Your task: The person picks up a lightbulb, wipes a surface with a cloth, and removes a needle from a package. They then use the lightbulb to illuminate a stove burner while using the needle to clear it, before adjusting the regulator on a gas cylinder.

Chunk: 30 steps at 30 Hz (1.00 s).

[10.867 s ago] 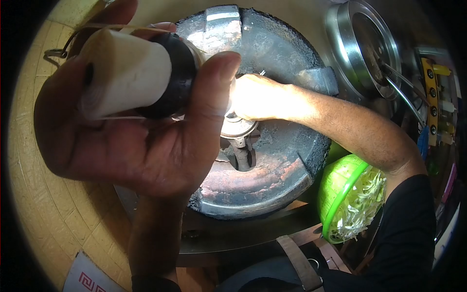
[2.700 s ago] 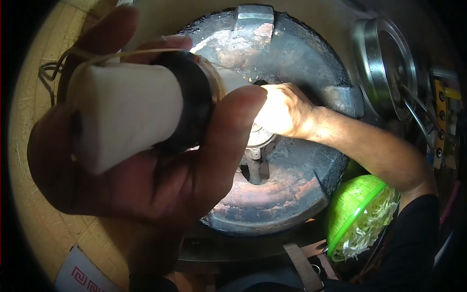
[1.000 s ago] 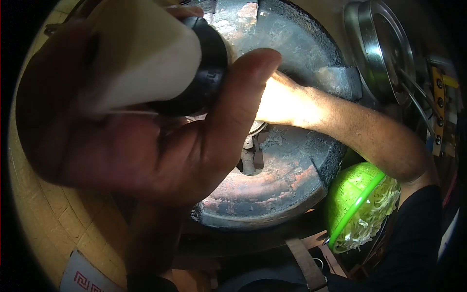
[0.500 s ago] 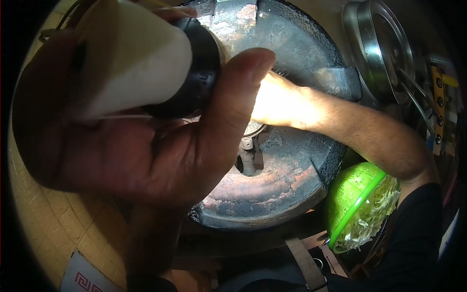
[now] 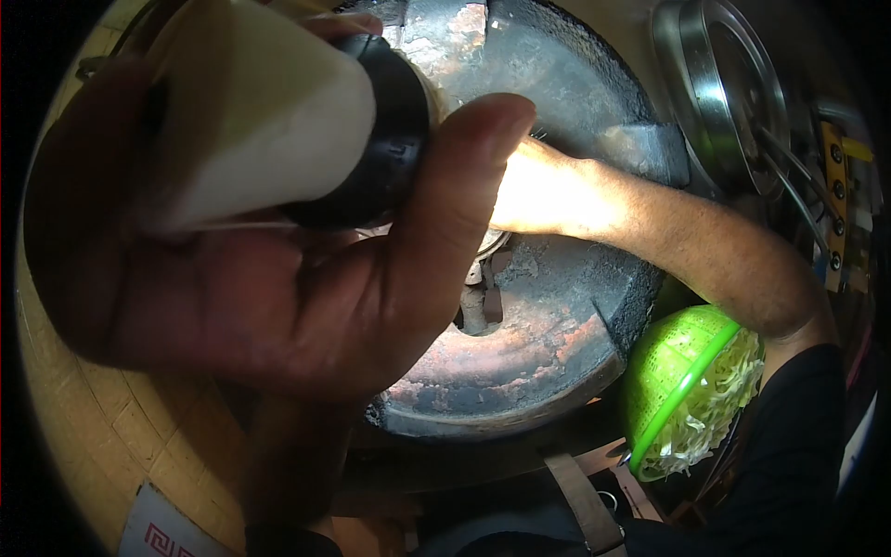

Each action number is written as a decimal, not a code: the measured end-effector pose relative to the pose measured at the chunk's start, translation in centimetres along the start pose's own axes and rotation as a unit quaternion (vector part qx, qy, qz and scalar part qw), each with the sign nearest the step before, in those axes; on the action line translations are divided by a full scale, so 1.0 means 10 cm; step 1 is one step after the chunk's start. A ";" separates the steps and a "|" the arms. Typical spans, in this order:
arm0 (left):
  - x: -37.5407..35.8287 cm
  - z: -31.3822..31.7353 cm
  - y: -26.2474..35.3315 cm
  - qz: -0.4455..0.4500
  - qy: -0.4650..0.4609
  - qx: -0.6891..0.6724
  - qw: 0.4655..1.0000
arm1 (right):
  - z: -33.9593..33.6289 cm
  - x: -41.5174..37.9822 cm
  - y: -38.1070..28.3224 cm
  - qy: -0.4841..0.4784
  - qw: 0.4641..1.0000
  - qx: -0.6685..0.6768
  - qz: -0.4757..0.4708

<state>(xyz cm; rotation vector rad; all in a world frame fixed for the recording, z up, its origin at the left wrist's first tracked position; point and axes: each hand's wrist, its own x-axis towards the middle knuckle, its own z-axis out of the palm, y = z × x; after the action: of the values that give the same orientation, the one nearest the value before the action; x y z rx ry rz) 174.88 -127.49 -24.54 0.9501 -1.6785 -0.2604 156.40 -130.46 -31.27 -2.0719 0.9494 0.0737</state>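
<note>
Close to the camera, my left hand (image 5: pixel 343 288) is wrapped around a flashlight (image 5: pixel 269 121) with a pale body and a black ring near its head. Bright light falls on my right forearm (image 5: pixel 650 209), which reaches in from the right over a round, dark, rusty metal stove (image 5: pixel 520 371). My right hand is hidden behind the flashlight and my left hand, so its fingers do not show. Below my left thumb, part of a burner fitting (image 5: pixel 475 302) is visible at the stove's centre.
A green basket (image 5: pixel 691 371) with shredded cabbage (image 5: pixel 710 418) hangs tilted below my right forearm. At the upper right are a round steel container (image 5: pixel 701 84) and metal handles. Brown floor tiles (image 5: pixel 102 418) and a printed white item (image 5: pixel 162 524) lie lower left.
My left hand and the flashlight have shifted slightly to the right. My right forearm has barely moved.
</note>
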 end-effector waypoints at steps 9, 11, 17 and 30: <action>-0.04 0.01 -0.04 -0.005 0.012 -0.024 1.000 | 0.09 0.09 0.12 -0.018 1.000 0.018 0.015; -0.03 0.02 0.00 -0.015 0.018 -0.022 0.999 | 0.08 0.12 0.12 -0.007 1.000 -0.006 -0.028; -0.01 0.05 0.02 -0.021 0.022 -0.039 0.999 | -0.12 -0.11 -0.10 -0.019 0.973 0.214 0.080; -0.03 0.03 0.08 -0.035 0.045 -0.068 0.996 | 0.08 0.02 0.09 0.002 0.995 0.095 -0.010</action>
<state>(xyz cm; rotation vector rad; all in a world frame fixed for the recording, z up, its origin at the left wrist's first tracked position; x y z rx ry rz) 174.28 -126.85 -24.41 0.9061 -1.5278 -0.3686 156.18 -130.39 -32.49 -1.9062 0.9015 -0.0299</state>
